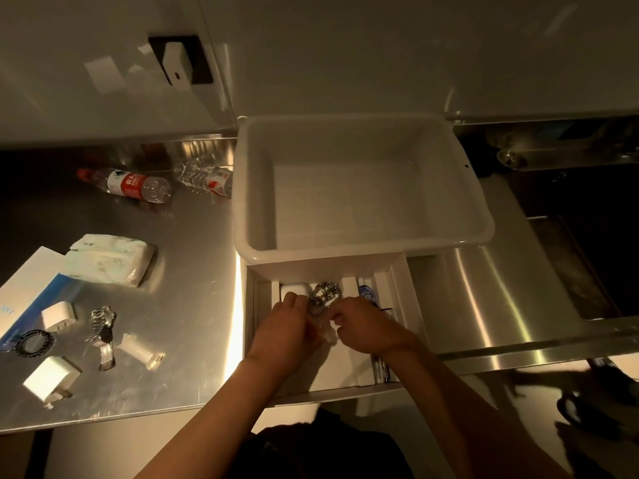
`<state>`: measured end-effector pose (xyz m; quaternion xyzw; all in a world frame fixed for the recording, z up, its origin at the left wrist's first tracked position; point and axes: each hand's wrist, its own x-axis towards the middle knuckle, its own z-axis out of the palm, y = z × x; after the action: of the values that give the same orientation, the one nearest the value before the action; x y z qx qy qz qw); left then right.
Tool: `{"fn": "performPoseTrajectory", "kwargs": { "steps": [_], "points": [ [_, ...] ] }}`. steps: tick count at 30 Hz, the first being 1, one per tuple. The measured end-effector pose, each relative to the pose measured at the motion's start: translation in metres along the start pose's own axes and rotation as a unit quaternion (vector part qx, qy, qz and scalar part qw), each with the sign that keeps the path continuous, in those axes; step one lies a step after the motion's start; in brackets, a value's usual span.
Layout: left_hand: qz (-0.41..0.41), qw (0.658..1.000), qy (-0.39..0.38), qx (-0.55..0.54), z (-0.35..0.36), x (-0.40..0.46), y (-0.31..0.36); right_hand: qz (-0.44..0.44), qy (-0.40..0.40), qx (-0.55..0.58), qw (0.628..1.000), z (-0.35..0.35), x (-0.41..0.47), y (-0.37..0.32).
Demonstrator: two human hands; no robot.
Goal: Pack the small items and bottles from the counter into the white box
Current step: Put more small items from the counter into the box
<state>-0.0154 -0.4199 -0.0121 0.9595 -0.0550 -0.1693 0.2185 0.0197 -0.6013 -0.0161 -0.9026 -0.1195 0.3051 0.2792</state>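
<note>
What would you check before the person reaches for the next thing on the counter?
1. White box within reach, right in front: ok.
2. Both hands free: not ok. Left hand and right hand are busy over the box at the silver chain.
3. Chain fully settled in the box: cannot tell, fingers cover part of it.
4. Items left on the steel counter: not ok. Two water bottles, tissue pack, wristwatch and two white chargers wait.
5. Room in the box for bottles: cannot tell.
</note>
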Motion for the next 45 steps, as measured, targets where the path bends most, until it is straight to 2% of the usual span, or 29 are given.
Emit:
{"fn": "performPoseTrajectory", "kwargs": {
  "steps": [5,7,9,12,14,17,24,30,37,42,45],
  "points": [
    [-0.06,0.997,0.03,-0.035,-0.009,0.004,0.01,0.0,-0.002,-0.013,1.0,0.001,-0.003,-0.001],
    [-0.036,0.999,0.016,-0.018,-0.018,0.004,0.01,0.005,0.01,-0.008,1.0,0.003,-0.002,-0.001],
    [0.022,0.999,-0.032,0.035,-0.025,0.003,0.006,0.002,0.016,-0.009,1.0,0.004,0.0,0.0],
    [0.106,0.989,-0.099,0.037,-0.024,-0.004,-0.003,-0.006,-0.032,-0.021,0.999,0.008,-0.002,0.001],
    [0.109,0.986,-0.118,0.047,-0.018,-0.008,-0.007,-0.018,-0.061,-0.034,0.997,0.013,-0.002,0.0],
    [0.064,0.984,-0.132,0.105,-0.007,-0.011,-0.015,-0.015,-0.039,-0.045,0.998,0.014,-0.001,-0.002],
    [0.017,0.976,-0.114,0.184,0.003,-0.018,-0.014,-0.025,-0.027,-0.015,0.999,0.013,0.001,-0.005],
    [-0.011,0.977,-0.118,0.177,0.004,-0.02,-0.01,-0.042,-0.035,0.008,0.998,0.014,-0.002,-0.007],
    [0.026,0.989,-0.098,0.11,-0.011,-0.022,-0.011,-0.054,-0.022,-0.009,0.998,0.007,-0.003,-0.011],
    [0.083,0.991,-0.039,0.098,-0.031,-0.025,-0.01,-0.045,0.037,0.019,0.998,-0.007,-0.003,-0.025],
    [0.123,0.985,0.01,0.119,-0.05,-0.025,-0.014,-0.069,0.075,0.042,0.994,-0.015,-0.004,-0.046]
  ]
}}
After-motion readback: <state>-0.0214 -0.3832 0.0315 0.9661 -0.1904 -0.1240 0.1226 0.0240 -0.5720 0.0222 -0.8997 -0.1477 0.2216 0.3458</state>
